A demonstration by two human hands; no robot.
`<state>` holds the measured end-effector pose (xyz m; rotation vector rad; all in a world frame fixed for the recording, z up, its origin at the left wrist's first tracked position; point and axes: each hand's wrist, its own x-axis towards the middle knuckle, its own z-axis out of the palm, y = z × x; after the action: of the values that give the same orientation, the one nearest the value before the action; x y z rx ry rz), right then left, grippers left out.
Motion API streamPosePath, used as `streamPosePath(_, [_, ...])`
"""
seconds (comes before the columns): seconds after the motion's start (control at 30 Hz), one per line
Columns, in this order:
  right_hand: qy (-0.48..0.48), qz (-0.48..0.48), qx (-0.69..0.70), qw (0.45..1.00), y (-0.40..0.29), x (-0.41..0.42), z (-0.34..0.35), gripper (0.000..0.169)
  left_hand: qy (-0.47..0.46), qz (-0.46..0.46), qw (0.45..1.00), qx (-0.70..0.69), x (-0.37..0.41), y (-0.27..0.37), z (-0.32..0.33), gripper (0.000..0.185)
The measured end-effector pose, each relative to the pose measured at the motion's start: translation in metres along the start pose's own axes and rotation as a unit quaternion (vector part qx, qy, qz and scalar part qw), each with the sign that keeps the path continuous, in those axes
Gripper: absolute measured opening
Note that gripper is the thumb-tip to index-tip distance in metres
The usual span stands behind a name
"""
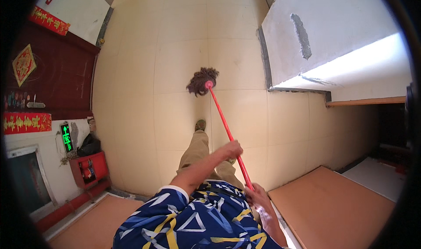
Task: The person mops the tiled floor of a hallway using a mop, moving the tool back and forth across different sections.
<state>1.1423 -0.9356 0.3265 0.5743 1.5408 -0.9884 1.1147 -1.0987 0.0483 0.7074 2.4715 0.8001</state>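
Observation:
My left hand (232, 149) grips the red handle (224, 120) of a mop around its middle. Lower in the picture, close to my waist, my right hand (257, 194) is closed around the handle's upper end. The pole runs away from me to a pink socket at the mop head. Dark brown, shaggy strands make up the mop head (201, 81), which rests on the beige tiled floor (184, 61) ahead of my left shoe (200, 125). My right shoe is mostly hidden behind my left hand and the handle.
To the left are a dark red door (62, 74), a lit green exit sign (66, 137), and a red fire-extinguisher box (88, 170) with a black bag (89, 146) on it. A white wall corner (286, 64) juts in at right. Brown boards (332, 206) lie at lower right.

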Motion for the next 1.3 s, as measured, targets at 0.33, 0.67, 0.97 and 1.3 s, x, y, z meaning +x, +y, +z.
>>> streamPosePath(0.33, [0.019, -0.131, -0.044, 0.99, -0.125, 0.154, 0.1, 0.022, 0.153, -0.131, 0.978, 0.047, -0.039, -0.216, -0.089, 0.008])
streamPosePath(0.67, [0.195, -0.046, -0.073, 0.977, -0.028, 0.005, 0.072, 0.037, -0.087, 0.04, 0.995, -0.013, -0.024, -0.05, -0.041, 0.01])
streamPosePath(0.97, [0.279, 0.066, 0.113, 0.951, 0.046, -0.103, 0.094, 0.035, -0.156, 0.224, 0.958, -0.085, -0.014, 0.092, 0.061, 0.008])
streamPosePath(1.3, [0.264, 0.07, 0.136, 0.952, 0.03, -0.067, 0.067, 0.036, -0.146, 0.364, 0.918, -0.064, 0.043, 0.06, 0.003, 0.011])
